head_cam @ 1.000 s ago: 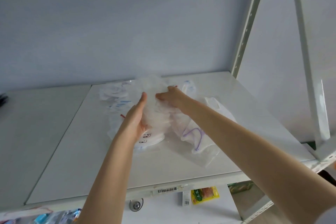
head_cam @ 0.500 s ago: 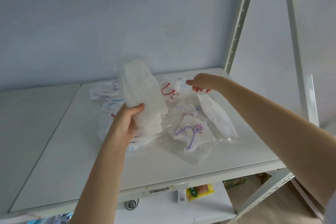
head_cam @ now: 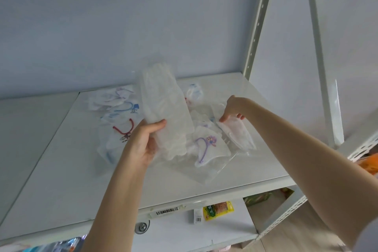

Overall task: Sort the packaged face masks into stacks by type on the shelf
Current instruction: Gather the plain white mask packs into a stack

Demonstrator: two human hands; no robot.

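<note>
Sorting barely started, masks mostly loose on shelf (head_cam: 235,92).
Your left hand (head_cam: 143,145) grips plain white packs (head_cam: 165,106); right hand (head_cam: 233,108) pinches another pack (head_cam: 237,133) at 3 o'clock.

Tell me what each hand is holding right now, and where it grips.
The left hand grips a stack of plain white packaged masks at its lower end. The right hand pinches the top corner of another white packaged mask lying on the shelf.
</note>
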